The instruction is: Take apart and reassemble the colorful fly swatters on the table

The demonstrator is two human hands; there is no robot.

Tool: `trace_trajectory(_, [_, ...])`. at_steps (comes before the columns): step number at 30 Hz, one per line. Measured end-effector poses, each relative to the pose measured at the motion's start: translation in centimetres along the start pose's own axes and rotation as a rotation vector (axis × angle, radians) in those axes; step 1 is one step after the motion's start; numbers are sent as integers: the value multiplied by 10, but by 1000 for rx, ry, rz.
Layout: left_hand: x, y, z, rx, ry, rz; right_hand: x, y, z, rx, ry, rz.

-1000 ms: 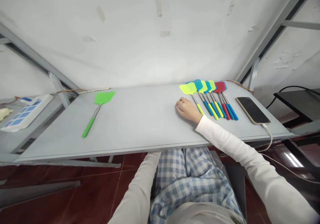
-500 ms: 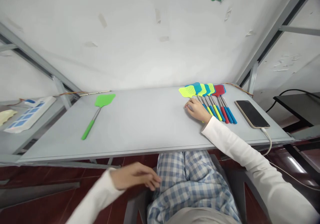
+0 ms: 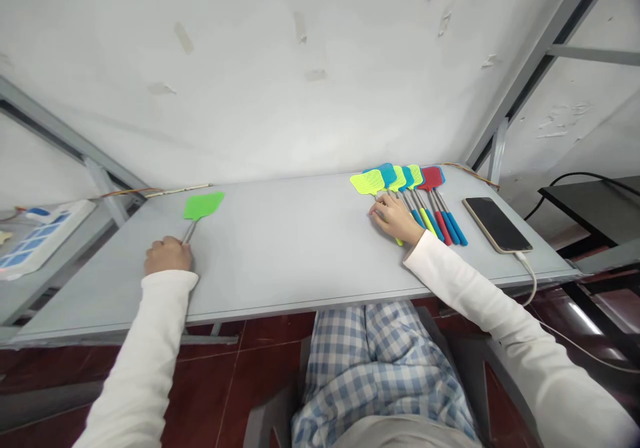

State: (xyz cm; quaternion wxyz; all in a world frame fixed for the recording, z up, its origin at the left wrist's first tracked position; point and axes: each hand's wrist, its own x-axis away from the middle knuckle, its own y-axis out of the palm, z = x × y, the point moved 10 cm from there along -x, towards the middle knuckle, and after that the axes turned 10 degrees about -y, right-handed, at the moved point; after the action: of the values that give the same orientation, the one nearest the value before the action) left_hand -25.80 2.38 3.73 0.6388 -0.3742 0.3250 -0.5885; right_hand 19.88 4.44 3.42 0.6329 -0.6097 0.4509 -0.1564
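Resting left hand [image 3: 169,256], curled, over green swatter [image 3: 204,205], frame left; likewise right hand [image 3: 399,219] over yellow swatter [image 3: 367,183], centre right; hiding whether gripping; perhaps risking snagging blue swatter [image 3: 387,173] through overlap.

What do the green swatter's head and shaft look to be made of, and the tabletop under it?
Green head: probably plastic, matte; it is thin and evenly coloured.
Shaft: likely metal, dull; it is narrow and silvery grey.
Tabletop: smooth, grey, low sheen; painted board, laminate or metal all possible, since no grain shows.
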Motion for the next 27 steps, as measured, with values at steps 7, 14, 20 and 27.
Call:
trace_trajectory(7, [7,65,127,-267,176,129,-7,-15,-54,41,-172,116])
trace_trajectory(14, [35,112,270,-237,579,84,-6,-16,-65,224,-170,85])
trace_trajectory(20, [37,96,268,-186,590,157,-4,-37,-56,319,-92,162])
trace_trajectory(27, [43,123,282,-275,650,146,-8,-43,-81,592,-299,290])
